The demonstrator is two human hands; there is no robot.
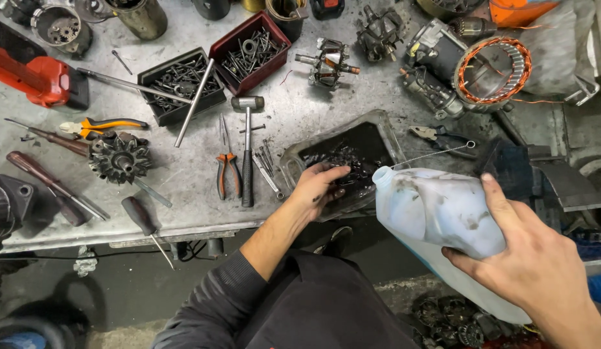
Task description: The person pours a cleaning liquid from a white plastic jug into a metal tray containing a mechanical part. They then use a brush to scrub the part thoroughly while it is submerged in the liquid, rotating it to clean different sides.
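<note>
The scratched grey metal bench (184, 187) looks dull and greasy. The clear plastic tray (294, 158) shows glossy black oily parts inside. The translucent white plastic jug (436, 213) is matt and smeared with grime. The hammer (247, 152) has a dull steel head; the orange-handled pliers (228, 171) have smooth plastic grips.

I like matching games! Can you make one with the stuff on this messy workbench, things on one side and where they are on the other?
Things:
1. white jug
2. hammer
3. red box
4. black tray

Places:
A. full of bolts
B. under the left hand
C. held by the right hand
D. lying beside orange pliers

Pairs: 1-C, 2-D, 3-A, 4-B
</note>
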